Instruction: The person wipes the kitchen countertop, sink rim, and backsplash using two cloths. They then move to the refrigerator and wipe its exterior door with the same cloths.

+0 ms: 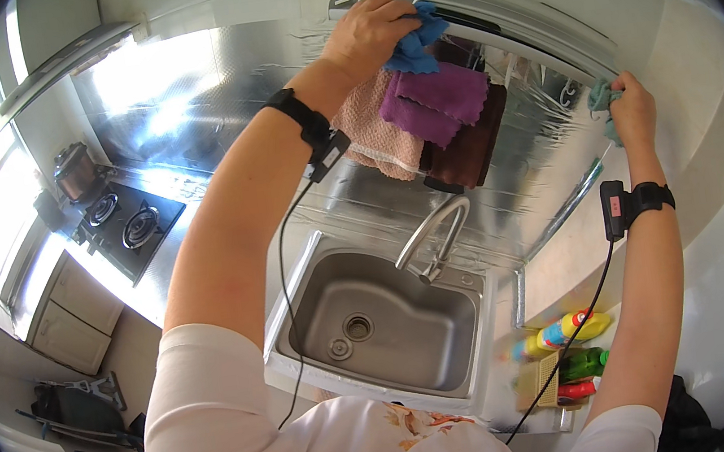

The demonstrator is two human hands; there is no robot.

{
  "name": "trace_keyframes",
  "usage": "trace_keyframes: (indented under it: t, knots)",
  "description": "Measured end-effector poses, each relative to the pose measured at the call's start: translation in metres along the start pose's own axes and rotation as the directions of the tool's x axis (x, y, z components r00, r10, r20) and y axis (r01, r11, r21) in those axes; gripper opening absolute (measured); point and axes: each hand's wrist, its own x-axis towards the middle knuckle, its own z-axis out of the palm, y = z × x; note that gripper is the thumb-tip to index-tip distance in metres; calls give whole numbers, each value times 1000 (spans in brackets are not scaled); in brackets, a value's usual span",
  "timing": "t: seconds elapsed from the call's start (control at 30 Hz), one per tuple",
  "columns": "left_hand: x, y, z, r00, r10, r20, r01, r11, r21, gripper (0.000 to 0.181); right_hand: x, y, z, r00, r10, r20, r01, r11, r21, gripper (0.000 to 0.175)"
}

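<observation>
My left hand (pixel 374 33) grips a blue cloth (pixel 417 43) against the lower edge of a wall-mounted metal rack (pixel 513 21). Beside and below it hang a pink textured towel (pixel 372 131), a purple cloth (pixel 441 99) and a dark brown cloth (pixel 471 145). At the rack's right end, my right hand (pixel 633 108) is closed on a grey-green cloth (pixel 604 96), partly hidden by the fingers. Both wrists wear black straps with small cabled boxes.
Below the cloths is a stainless steel sink (pixel 387 318) with a curved faucet (pixel 434 237). Bottles, one of them yellow (pixel 574 328), and a beige basket (pixel 543 380) stand right of it. Far left are a gas hob (pixel 131 224) and a metal pot (pixel 76 173).
</observation>
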Motion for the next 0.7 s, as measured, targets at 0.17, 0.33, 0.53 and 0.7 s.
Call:
trace_keyframes:
  t: [0.17, 0.33, 0.53, 0.7]
  knots:
    - [-23, -31, -32, 976, -203, 73, 185, 962, 199, 37, -2, 1, 0, 1000, -13, -2, 13, 1000, -1, 22]
    - [-40, -42, -46, 902, -386, -191, 430, 837, 338, 38, -2, 0, -1, 999, -27, -20, 26, 1000, -14, 22]
    - [-29, -10, -15, 924, -379, -53, 382, 920, 90, 35, -3, -1, 0, 1000, -15, -12, 15, 1000, 12, 21]
    - [18, 35, -4, 975, -213, -62, 210, 976, -51, 37, -2, -1, -1, 1000, 11, -4, -11, 1000, 22, 21]
